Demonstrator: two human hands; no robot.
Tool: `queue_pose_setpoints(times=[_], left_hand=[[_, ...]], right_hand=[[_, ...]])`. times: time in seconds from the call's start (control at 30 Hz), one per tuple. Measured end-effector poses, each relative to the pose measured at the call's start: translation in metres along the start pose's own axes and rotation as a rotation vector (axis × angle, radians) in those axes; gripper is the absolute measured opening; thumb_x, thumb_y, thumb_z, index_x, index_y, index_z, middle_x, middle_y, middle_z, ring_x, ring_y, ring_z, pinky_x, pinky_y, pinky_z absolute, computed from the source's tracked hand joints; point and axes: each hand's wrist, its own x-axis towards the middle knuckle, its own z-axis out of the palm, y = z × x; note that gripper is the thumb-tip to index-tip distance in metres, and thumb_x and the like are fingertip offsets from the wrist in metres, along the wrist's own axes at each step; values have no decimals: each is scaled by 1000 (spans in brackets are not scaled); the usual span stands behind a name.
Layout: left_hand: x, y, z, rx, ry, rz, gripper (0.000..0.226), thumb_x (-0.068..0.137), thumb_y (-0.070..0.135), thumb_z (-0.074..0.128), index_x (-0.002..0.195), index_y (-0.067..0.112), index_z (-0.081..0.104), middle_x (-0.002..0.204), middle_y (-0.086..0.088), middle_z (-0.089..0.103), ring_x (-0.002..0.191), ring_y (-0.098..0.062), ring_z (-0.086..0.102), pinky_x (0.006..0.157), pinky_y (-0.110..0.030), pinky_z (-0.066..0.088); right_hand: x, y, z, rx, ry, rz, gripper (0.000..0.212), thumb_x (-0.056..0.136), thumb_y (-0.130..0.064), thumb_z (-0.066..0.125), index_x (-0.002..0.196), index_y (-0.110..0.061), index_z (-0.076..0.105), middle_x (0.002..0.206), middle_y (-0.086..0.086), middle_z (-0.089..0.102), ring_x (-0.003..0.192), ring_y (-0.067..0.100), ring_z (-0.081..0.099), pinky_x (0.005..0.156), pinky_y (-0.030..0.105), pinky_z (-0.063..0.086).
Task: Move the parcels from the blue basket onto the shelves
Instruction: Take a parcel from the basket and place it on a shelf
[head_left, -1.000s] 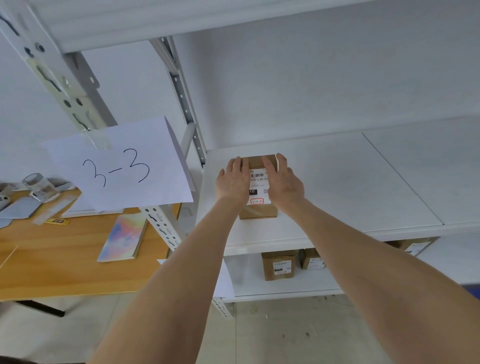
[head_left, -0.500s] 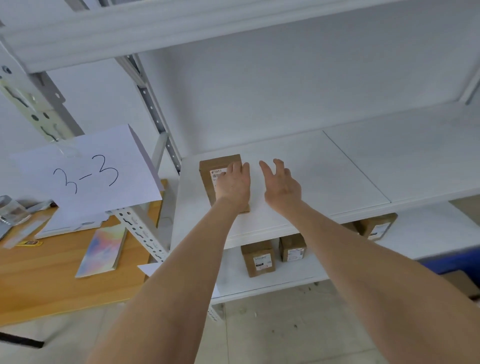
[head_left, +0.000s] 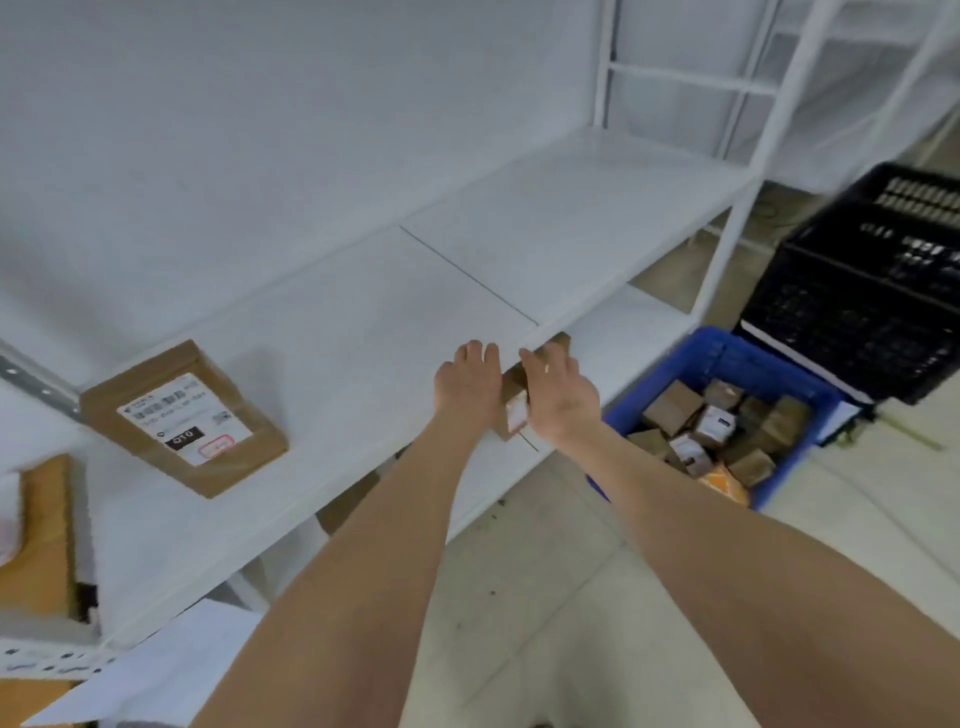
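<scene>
A brown parcel (head_left: 182, 415) with a white label lies flat on the left part of the white shelf (head_left: 405, 312). My left hand (head_left: 467, 384) and my right hand (head_left: 558, 395) hover side by side over the shelf's front edge, fingers loose, holding nothing. Between them shows part of a brown parcel (head_left: 515, 410) that seems to sit on the lower shelf behind them. To the right, on the floor, stands the blue basket (head_left: 727, 353) with several small brown and white parcels (head_left: 717, 426) in it.
A black plastic crate (head_left: 872, 291) stands behind the blue basket. White shelf uprights (head_left: 737, 208) rise at the right end of the shelf. A wooden table edge (head_left: 41, 530) and a white paper sheet (head_left: 156, 670) are at the lower left.
Both hands let go of the labelled parcel, which stays on the shelf's left part, and moved right along the shelf edge. The view swung right and down, bringing the blue basket into sight.
</scene>
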Motion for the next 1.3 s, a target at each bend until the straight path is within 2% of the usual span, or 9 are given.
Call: queue_pose_setpoints(times=[0.3,0.43,0.53,0.67,0.77,0.9,1.1,1.23,1.3], left_hand=[[35,136,41,30,-10,289,49,86,12,58,131,10,39,130,-11,46,119,-25,48,76,-32,46],[51,199,47,51,-24,319,39,78,19,68,114,12,55,111,-7,57,101,-21,58,64,-29,46],[72,253,64,28,-79,335,40,88,11,53,127,8,44,124,-10,49,112,-25,51,72,-31,42],[101,326,79,-19,-99,288,48,89,15,55,134,9,38,129,-10,46,116,-25,49,74,-31,42],[116,377,91,-26,-139,266,42,91,18,53,130,9,40,128,-9,47,115,-24,49,76,-32,45],[143,429,105,-71,-202,234,37,91,12,48,127,8,41,126,-9,46,113,-25,49,75,-34,44],[195,472,147,-72,-301,165,42,91,14,50,131,8,40,130,-11,44,117,-26,47,80,-36,47],[243,500,190,-95,-374,119,39,92,18,53,129,11,42,132,-11,42,115,-25,49,76,-34,48],[266,511,217,-123,-420,58,43,91,18,54,131,13,42,132,-10,42,115,-25,50,80,-35,49]], right_hand=[[-22,134,23,-20,-59,220,76,89,-12,61,150,-20,16,149,12,20,132,32,31,92,38,45],[-18,200,26,17,-96,264,74,89,-13,61,149,-18,18,145,12,24,131,33,31,95,40,46],[-10,259,28,28,-112,243,72,91,-18,60,149,-17,19,142,12,27,129,32,34,92,39,45],[7,341,31,50,-163,217,71,90,-17,62,147,-17,21,141,13,28,128,31,34,92,39,45],[18,397,33,33,-204,212,71,89,-18,63,147,-19,22,142,11,28,130,30,33,96,40,46],[41,457,41,27,-278,196,71,90,-17,61,148,-20,20,144,11,26,131,30,32,99,37,45],[90,517,71,-5,-374,165,68,89,-20,63,145,-21,24,144,10,27,129,29,34,92,38,46],[139,554,103,12,-468,123,70,90,-18,61,146,-22,20,148,10,22,133,30,31,96,38,44],[165,570,122,39,-534,129,71,90,-20,62,147,-23,19,150,10,19,134,30,30,99,39,43]])
